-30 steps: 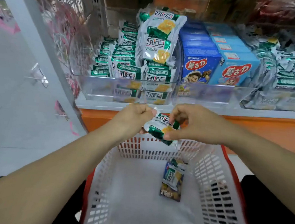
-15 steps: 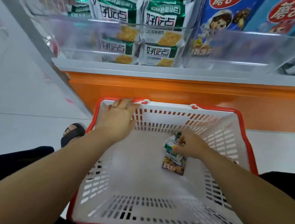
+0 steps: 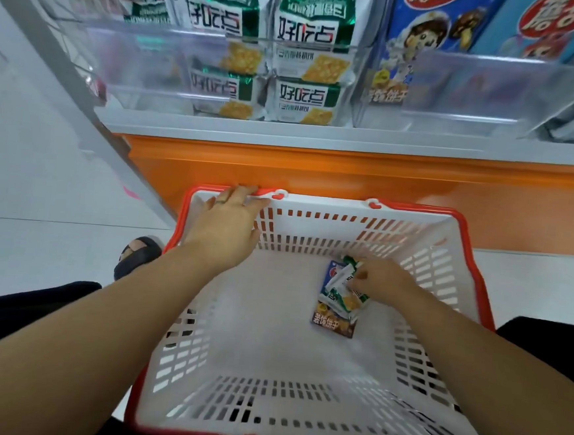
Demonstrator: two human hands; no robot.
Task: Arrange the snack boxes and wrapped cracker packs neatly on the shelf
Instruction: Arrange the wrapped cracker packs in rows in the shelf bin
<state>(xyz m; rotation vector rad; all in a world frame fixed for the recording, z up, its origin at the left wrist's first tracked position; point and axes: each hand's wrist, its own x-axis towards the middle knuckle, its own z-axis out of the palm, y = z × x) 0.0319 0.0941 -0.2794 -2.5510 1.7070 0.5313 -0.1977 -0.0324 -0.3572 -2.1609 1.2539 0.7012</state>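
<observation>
Right hand (image 3: 382, 281) reaches into the basket (image 3: 416, 211) and pinches the green cracker pack (image 3: 344, 294). The pack lies on top of a blue snack box (image 3: 334, 323), toward the basket's right side. Left hand (image 3: 228, 223) lies spread on the far edge and steadies the basket. To do this well, the person should grip only the pack and lift it straight up, so the box stays flat.

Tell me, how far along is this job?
Done: packs and boxes stand in rows on the shelf. In hand: the right hand pinches a green pack in the basket; the left hand rests on its rim. Left: that pack and the blue box beneath it.
</observation>
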